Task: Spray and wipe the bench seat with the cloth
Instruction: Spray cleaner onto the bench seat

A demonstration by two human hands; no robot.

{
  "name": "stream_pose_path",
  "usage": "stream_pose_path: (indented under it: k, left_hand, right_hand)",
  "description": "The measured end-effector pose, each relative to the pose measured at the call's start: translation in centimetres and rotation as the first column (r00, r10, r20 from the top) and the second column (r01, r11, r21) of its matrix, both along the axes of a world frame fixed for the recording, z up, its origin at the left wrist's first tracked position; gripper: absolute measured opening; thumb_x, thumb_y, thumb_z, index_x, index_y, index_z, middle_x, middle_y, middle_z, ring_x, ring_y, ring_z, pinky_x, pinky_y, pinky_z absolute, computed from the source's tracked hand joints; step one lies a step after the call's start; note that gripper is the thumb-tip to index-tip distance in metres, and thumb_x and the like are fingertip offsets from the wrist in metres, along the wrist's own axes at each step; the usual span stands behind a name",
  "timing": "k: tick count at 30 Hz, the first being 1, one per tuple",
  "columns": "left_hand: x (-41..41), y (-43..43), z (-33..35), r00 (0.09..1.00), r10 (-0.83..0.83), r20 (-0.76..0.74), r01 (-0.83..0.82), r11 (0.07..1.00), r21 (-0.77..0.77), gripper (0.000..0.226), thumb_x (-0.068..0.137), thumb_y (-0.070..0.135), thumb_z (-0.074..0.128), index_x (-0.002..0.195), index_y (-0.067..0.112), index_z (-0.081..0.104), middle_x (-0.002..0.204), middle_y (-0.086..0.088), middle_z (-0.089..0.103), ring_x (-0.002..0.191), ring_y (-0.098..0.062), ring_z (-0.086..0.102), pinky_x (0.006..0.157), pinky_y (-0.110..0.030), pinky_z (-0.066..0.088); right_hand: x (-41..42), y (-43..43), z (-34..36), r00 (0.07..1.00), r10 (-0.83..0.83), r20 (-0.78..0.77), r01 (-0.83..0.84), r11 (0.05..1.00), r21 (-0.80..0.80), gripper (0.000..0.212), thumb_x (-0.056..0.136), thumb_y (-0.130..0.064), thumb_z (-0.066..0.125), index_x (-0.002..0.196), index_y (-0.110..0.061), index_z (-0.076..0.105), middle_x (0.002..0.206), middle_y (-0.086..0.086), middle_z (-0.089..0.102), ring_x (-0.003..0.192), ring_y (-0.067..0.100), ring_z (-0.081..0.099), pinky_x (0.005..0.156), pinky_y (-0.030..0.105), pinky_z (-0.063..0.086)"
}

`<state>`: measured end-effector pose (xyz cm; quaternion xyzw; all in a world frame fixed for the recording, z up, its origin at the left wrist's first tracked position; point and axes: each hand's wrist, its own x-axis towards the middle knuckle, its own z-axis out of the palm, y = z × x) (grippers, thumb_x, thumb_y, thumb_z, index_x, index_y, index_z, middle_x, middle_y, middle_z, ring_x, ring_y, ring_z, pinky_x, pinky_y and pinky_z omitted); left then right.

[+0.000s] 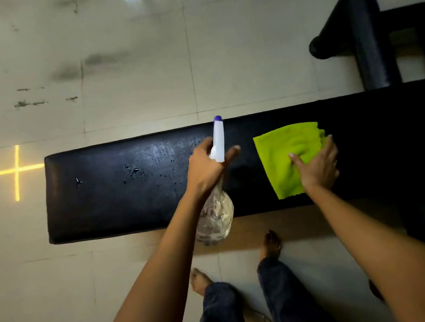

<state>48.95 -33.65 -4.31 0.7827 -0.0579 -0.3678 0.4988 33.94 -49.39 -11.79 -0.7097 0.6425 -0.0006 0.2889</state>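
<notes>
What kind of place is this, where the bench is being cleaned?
Probably a gym or workout room. The long black padded bench seat looks like a weight bench, a black metal frame with a padded roller stands at its far right end, and the tiled floor carries a yellow cross mark.

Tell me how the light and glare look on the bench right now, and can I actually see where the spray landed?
Head view: dim overall; the bench seat shines in a soft patch left of the spray bottle, where droplets glint. Past the green cloth under the right hand the seat is near black, detail lost. Ceiling-light glare marks the floor tiles; wide-angle bending at the edges.
</notes>
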Motion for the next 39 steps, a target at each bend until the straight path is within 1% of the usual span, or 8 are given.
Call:
stream_pose_path:
  k: [4, 9, 15, 22, 29, 32, 37, 39]
  left_hand:
    - [-0.4, -3.3, 1.9, 0.992, 0.065, 0.11, -0.049, 0.989, -0.14, 0.046, 0.069, 0.037, 0.071, 0.1, 0.006, 0.059, 0.078, -0.002, 0.057, 0.057, -0.018, 0.054, 0.055, -0.039, 0.047]
    - [-1.1, -6.2, 2.1, 0.981, 0.106, 0.165, -0.067, 0.971, -0.228, 0.032, 0.075, 0.029, 0.069, 0.096, 0.009, 0.057, 0.074, 0.0, 0.055, 0.042, -0.012, 0.045, 0.048, -0.031, 0.044]
    - [-3.5, -8.1, 1.1, 0.935, 0.108, 0.337, -0.026, 0.97, -0.24, 0.026, 0.076, 0.043, 0.07, 0.095, 0.034, 0.055, 0.077, -0.009, 0.054, 0.066, -0.028, 0.051, 0.064, -0.052, 0.049]
    - [-6.2, -12.6, 1.6, 0.923, 0.148, 0.354, -0.044, 0.957, -0.285, 0.038, 0.077, 0.03, 0.072, 0.105, 0.013, 0.054, 0.084, 0.017, 0.053, 0.067, -0.02, 0.047, 0.067, -0.024, 0.042]
    - [-7.4, -14.2, 0.6, 0.92, 0.072, 0.386, 0.018, 0.974, -0.224, 0.069, 0.071, 0.046, 0.075, 0.126, 0.018, 0.045, 0.094, -0.018, 0.063, 0.084, -0.034, 0.061, 0.083, -0.023, 0.047]
    - [-7.1, -13.4, 0.5, 0.926, 0.013, 0.377, 0.067, 0.977, -0.2, 0.087, 0.068, 0.039, 0.079, 0.136, 0.013, 0.032, 0.085, -0.017, 0.062, 0.072, -0.017, 0.063, 0.077, -0.023, 0.049]
    - [-7.7, -10.6, 0.3, 0.96, -0.049, 0.276, 0.106, 0.975, -0.196, 0.113, 0.066, 0.017, 0.085, 0.147, 0.017, 0.006, 0.131, 0.001, 0.044, 0.093, 0.017, 0.053, 0.094, -0.024, 0.047]
    - [-8.3, -8.6, -0.1, 0.98, -0.068, 0.186, 0.104, 0.976, -0.192, 0.118, 0.062, 0.021, 0.086, 0.148, 0.021, 0.006, 0.149, 0.002, 0.028, 0.123, 0.004, 0.044, 0.107, -0.028, 0.038]
  right_hand:
    - [-0.5, -2.2, 0.2, 0.998, -0.055, -0.024, 0.059, 0.968, 0.242, 0.087, 0.068, -0.039, 0.078, 0.132, -0.001, 0.034, 0.132, 0.026, 0.046, 0.119, 0.042, 0.048, 0.089, 0.046, 0.042]
    - [-0.4, -3.4, 0.0, 0.997, 0.025, 0.078, -0.045, 0.963, 0.267, 0.054, 0.071, -0.034, 0.077, 0.108, 0.002, 0.059, 0.115, 0.025, 0.061, 0.107, 0.038, 0.056, 0.082, 0.041, 0.045]
    - [-4.2, -4.6, 0.9, 0.74, -0.453, 0.497, 0.199, 0.853, 0.482, 0.043, 0.082, -0.009, 0.067, 0.121, 0.001, 0.052, 0.114, 0.015, 0.06, 0.099, 0.023, 0.057, 0.076, 0.025, 0.047]
    - [-10.5, -6.8, 2.2, 0.557, -0.713, 0.427, 0.345, 0.665, 0.662, 0.041, 0.085, -0.01, 0.064, 0.123, -0.003, 0.05, 0.125, 0.013, 0.057, 0.102, 0.021, 0.055, 0.089, 0.043, 0.041]
    - [-12.3, -6.8, 2.4, 0.489, -0.775, 0.399, 0.388, 0.603, 0.697, 0.02, 0.085, -0.009, 0.063, 0.083, -0.022, 0.047, 0.131, 0.014, 0.054, 0.107, 0.024, 0.055, 0.088, 0.04, 0.043]
    - [-12.1, -6.3, 2.4, 0.462, -0.793, 0.398, 0.389, 0.584, 0.712, 0.018, 0.085, -0.01, 0.063, 0.088, -0.02, 0.049, 0.13, 0.012, 0.055, 0.111, 0.026, 0.055, 0.091, 0.043, 0.041]
    - [-11.9, -5.7, 3.0, 0.437, -0.803, 0.405, 0.381, 0.573, 0.725, 0.038, 0.085, -0.011, 0.063, 0.12, -0.012, 0.048, 0.132, 0.012, 0.054, 0.118, 0.029, 0.053, 0.095, 0.046, 0.039]
    - [-12.1, -5.4, 3.5, 0.46, -0.789, 0.407, 0.366, 0.586, 0.723, 0.041, 0.085, -0.01, 0.063, 0.124, -0.01, 0.049, 0.131, 0.012, 0.055, 0.117, 0.029, 0.054, 0.091, 0.043, 0.041]
